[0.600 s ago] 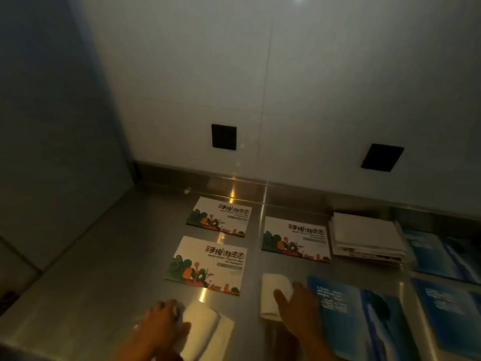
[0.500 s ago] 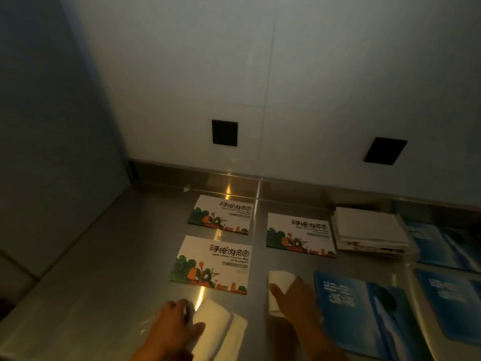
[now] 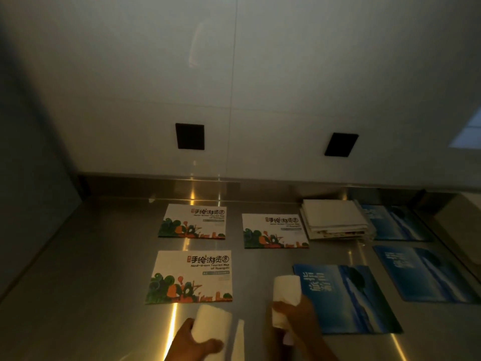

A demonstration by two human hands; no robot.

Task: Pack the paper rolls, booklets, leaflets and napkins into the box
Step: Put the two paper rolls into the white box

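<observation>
My left hand grips a white paper roll at the bottom edge of the steel counter. My right hand holds a second white paper roll, lifted slightly beside the near blue booklet. Three white leaflets with green and orange artwork lie flat: one near, one far left, one far middle. A stack of white napkins sits at the back. Two more blue booklets lie right, one at the back and one nearer. No box is in view.
A white wall with two black square sockets rises behind the counter. A grey side panel closes the left. A narrow white strip lies beside the left roll. Lighting is dim.
Both hands have closed around their rolls; the right roll has lifted and tilted upright toward the blue booklet. The camera has shifted slightly, so the items sit lower and further right.
</observation>
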